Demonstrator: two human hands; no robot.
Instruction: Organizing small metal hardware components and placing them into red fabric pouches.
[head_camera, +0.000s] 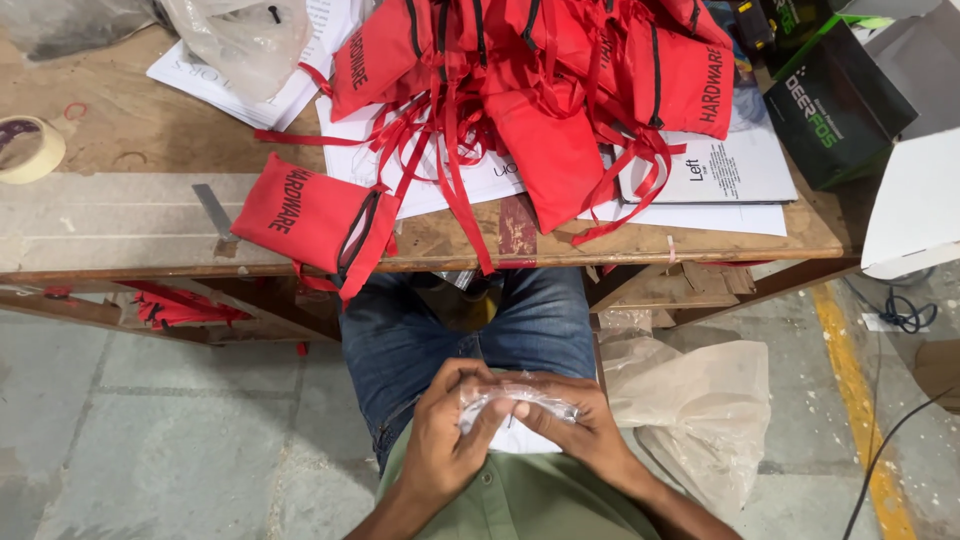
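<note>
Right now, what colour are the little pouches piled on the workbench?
Red pouches with black zip edging, seen in the head view.

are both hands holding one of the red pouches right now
No, both hands, left hand and right hand, grip a small clear plastic bag.

- Clear plastic bag (518, 398): mostly covered by both hands, contents too small to tell.
- Tape roll (28, 148): cut off by left edge.
- White box (915, 205): cut by right edge.
- Papers (700, 170): partly under red pouches (540, 90).
- Forearms: cut by bottom edge.
</note>
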